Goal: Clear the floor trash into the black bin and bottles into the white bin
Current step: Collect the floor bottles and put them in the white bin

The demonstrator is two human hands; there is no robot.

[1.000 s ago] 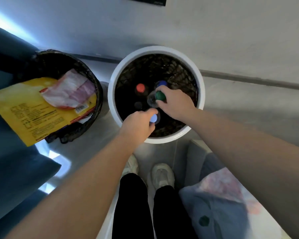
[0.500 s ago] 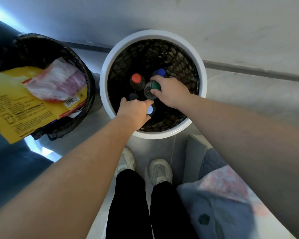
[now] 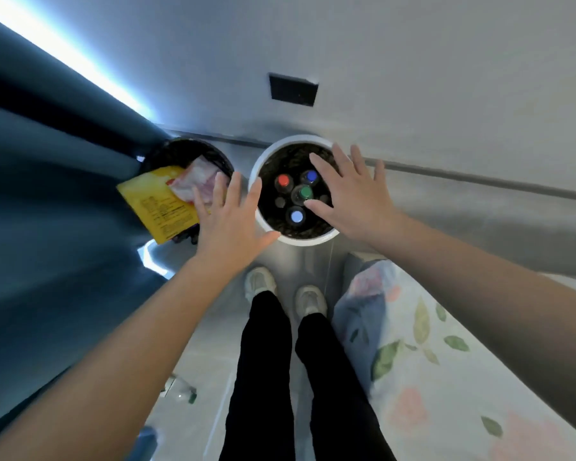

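Note:
The white bin (image 3: 267,224) stands by the wall and holds several upright bottles: a red-capped one (image 3: 283,180), a dark-blue-capped one (image 3: 311,176), a green-capped one (image 3: 305,193) and a light-blue-capped one (image 3: 296,216). To its left the black bin (image 3: 160,154) holds a yellow packet (image 3: 157,201) and a pink-and-white wrapper (image 3: 197,178). My left hand (image 3: 228,224) hovers with spread fingers between the two bins, holding nothing. My right hand (image 3: 350,194) is spread over the white bin's right rim, also holding nothing.
A clear plastic bottle with a green cap (image 3: 182,392) lies on the floor at the lower left. A dark blue curtain (image 3: 47,194) hangs on the left. A floral bedspread (image 3: 429,361) fills the lower right. My legs and shoes (image 3: 286,294) stand before the bins.
Both hands have let go of the green-capped and light-blue-capped bottles and risen out of the white bin with fingers spread. The camera has pulled back and up.

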